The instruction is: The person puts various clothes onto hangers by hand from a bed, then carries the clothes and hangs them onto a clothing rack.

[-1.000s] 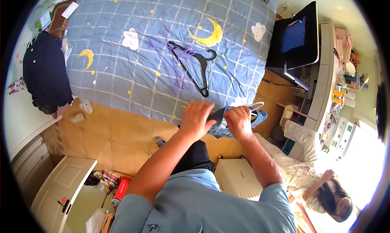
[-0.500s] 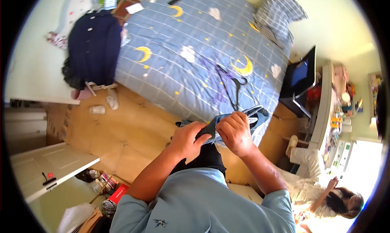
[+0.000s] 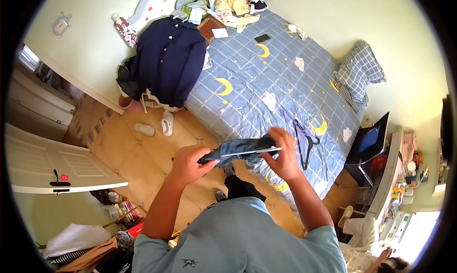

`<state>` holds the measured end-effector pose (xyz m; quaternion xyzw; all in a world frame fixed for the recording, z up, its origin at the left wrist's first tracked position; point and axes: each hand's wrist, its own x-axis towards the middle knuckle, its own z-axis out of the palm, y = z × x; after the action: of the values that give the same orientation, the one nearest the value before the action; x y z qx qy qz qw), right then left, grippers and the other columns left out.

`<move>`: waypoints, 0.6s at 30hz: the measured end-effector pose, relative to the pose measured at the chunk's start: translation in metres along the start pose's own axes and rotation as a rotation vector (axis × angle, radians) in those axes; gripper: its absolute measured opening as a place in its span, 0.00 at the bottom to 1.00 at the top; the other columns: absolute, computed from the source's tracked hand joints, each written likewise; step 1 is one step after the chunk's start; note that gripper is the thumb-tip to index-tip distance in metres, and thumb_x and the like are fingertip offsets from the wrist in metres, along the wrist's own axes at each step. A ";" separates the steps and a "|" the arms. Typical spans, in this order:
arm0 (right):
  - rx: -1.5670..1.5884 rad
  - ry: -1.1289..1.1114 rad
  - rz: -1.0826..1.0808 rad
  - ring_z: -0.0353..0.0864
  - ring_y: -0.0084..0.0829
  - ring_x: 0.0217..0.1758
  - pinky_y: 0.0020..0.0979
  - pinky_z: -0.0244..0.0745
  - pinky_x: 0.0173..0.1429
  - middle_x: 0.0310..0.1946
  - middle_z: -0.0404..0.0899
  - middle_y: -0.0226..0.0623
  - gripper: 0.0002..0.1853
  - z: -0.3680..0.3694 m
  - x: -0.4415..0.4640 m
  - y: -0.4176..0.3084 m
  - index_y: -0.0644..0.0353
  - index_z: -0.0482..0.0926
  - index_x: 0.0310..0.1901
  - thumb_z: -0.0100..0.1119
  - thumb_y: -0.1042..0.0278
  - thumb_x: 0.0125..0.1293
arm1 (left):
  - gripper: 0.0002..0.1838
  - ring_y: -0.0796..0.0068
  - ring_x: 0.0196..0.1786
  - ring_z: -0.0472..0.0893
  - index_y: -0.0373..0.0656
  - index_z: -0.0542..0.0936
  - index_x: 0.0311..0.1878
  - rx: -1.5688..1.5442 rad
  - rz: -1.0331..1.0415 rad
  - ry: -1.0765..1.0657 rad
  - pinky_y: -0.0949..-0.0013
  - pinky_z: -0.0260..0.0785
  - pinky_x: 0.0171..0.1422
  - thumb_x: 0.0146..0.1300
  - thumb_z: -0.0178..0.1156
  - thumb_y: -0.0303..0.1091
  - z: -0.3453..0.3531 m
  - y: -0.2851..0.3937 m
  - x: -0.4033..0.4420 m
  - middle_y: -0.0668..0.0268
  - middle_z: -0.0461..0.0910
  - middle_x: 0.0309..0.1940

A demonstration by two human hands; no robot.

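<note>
Blue denim clothing [image 3: 240, 147] is stretched between my two hands in front of my body, with a pale blue hanger bar [image 3: 252, 152] running along it. My left hand [image 3: 192, 164] grips its left end, fingers wrapped round the cloth. The right end is pinched between thumb and fingers of my right hand [image 3: 282, 154]. Beyond my right hand, a black hanger [image 3: 307, 151] and purple hangers [image 3: 289, 118] lie on the blue checked bedding [image 3: 247, 92]. How far the hanger reaches inside the cloth is hidden.
A dark navy jacket [image 3: 169, 58] hangs left of the bed. White shoes [image 3: 166, 124] stand on the tiled floor [image 3: 128, 154]. An open white door [image 3: 62, 163] is at the left, clothes [image 3: 81, 239] at the lower left. Another person [image 3: 364, 230] is at the lower right.
The view has swung left, so the bed and hangers appear further right. The denim has come up with both hands and is now held stretched out, its hanger bar visible.
</note>
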<state>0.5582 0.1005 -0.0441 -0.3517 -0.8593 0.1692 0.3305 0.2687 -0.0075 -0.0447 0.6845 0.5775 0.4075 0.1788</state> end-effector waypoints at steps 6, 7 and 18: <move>0.325 -0.202 -0.010 0.82 0.48 0.38 0.39 0.77 0.42 0.35 0.81 0.44 0.10 0.070 0.083 0.006 0.60 0.81 0.43 0.61 0.80 0.59 | 0.11 0.61 0.25 0.77 0.45 0.82 0.30 0.172 -0.041 0.042 0.61 0.66 0.31 0.47 0.74 0.35 -0.076 -0.042 0.030 0.65 0.78 0.22; 0.343 -0.237 0.001 0.82 0.47 0.38 0.39 0.77 0.41 0.35 0.81 0.43 0.09 0.081 0.098 0.002 0.60 0.81 0.43 0.63 0.77 0.60 | 0.10 0.61 0.26 0.77 0.45 0.82 0.30 0.201 -0.073 0.061 0.61 0.66 0.33 0.47 0.74 0.35 -0.088 -0.052 0.031 0.65 0.78 0.22; 0.468 -0.230 -0.060 0.81 0.47 0.37 0.38 0.76 0.39 0.35 0.80 0.41 0.10 0.226 0.271 -0.091 0.58 0.81 0.43 0.66 0.75 0.60 | 0.18 0.57 0.44 0.78 0.40 0.80 0.48 0.500 -0.246 0.698 0.62 0.68 0.55 0.53 0.71 0.24 -0.198 -0.189 0.007 0.59 0.79 0.41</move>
<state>0.2135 0.2180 -0.0384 -0.2184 -0.8387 0.3926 0.3079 -0.0041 0.0050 -0.0577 0.4542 0.7612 0.4377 -0.1507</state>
